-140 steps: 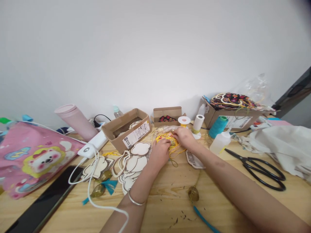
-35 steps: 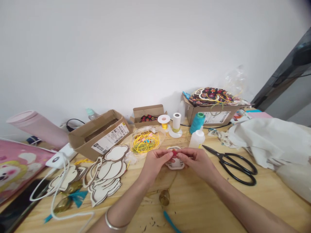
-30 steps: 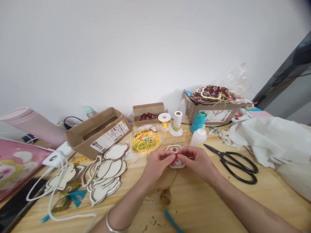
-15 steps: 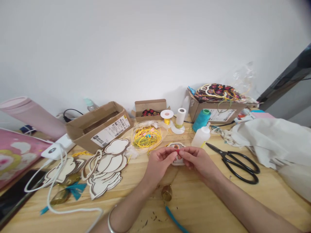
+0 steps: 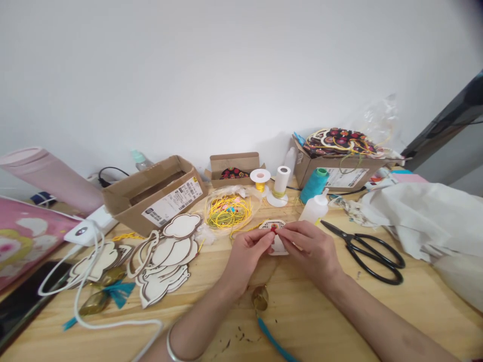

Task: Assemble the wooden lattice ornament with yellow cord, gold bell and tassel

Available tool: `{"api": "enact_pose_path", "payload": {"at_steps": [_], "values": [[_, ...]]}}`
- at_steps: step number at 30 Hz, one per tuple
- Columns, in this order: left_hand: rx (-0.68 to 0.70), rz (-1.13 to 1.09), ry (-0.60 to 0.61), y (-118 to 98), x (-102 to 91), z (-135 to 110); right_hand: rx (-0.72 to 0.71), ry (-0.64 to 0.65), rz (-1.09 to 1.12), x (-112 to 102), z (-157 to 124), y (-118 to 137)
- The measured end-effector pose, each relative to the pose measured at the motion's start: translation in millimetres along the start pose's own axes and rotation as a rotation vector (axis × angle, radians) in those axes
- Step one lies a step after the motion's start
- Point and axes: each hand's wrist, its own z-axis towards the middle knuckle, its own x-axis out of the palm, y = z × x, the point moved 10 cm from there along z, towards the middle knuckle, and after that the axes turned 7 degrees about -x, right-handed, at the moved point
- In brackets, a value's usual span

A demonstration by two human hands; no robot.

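Both of my hands meet over the middle of the table. My left hand pinches a small red piece, too small to name for certain. The fingertips of my right hand are pinched together at the same red piece. Under my fingers lies a pale cut-out plaque with dark edging and a small picture, partly hidden by the hands. A cord runs from there down to a brass bell, which lies on the table with a teal ribbon trailing from it.
Black scissors lie to the right, near a white squeeze bottle and a teal thread cone. Cloud-shaped wooden pieces, an open cardboard box and a white cable are on the left. A bag of yellow cord sits behind.
My right hand has turned and its fingers have shifted on the red piece, with the back of the hand raised. My left hand keeps its pinch almost in place.
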Motion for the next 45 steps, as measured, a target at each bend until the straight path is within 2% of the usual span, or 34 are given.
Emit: {"api": "enact_pose_path", "payload": {"at_steps": [2, 6, 16, 19, 22, 25, 29, 31, 33, 38, 41, 43, 45], "values": [[-0.001, -0.035, 0.017, 1, 0.4, 0, 0.037, -0.009, 0.074, 0, 1, -2], [-0.011, -0.036, 0.027, -1, 1.4, 0, 0.237, 0.018, 0.244, 6, 0, -18], [0.011, 0.155, -0.028, -9, 2.3, -2, 0.618, 0.096, 0.481, 22, -14, -41], [0.021, 0.166, -0.042, -10, 2.2, -3, 0.673, 0.113, 0.559, 30, -16, -41], [0.016, 0.138, -0.049, -8, 0.5, -1, 0.624, 0.131, 0.539, 32, -15, -41], [-0.010, 0.045, -0.018, 0, -0.6, 1, 0.517, 0.102, 0.391, 14, -19, -51], [-0.007, -0.027, 0.006, 3, -2.3, 1, 0.457, 0.057, 0.027, -43, -43, -84], [-0.008, -0.037, 0.024, 2, -0.3, 0, 0.447, 0.135, -0.207, -68, -56, -97], [-0.027, -0.050, 0.048, 3, 3.6, -2, 0.446, 0.230, -0.367, -83, -66, -104], [-0.070, -0.085, 0.060, 6, 9.4, -6, 0.491, 0.374, -0.452, -83, -77, -111], [-0.081, -0.109, 0.042, 6, 8.3, -9, 0.594, 0.399, -0.468, -85, -88, -126], [-0.080, -0.126, 0.039, 5, 7.8, -10, 0.698, 0.322, -0.450, -97, -99, -133], [-0.068, -0.120, 0.057, 3, 9.5, -12, 0.778, 0.131, -0.328, -115, -108, -127]]}}
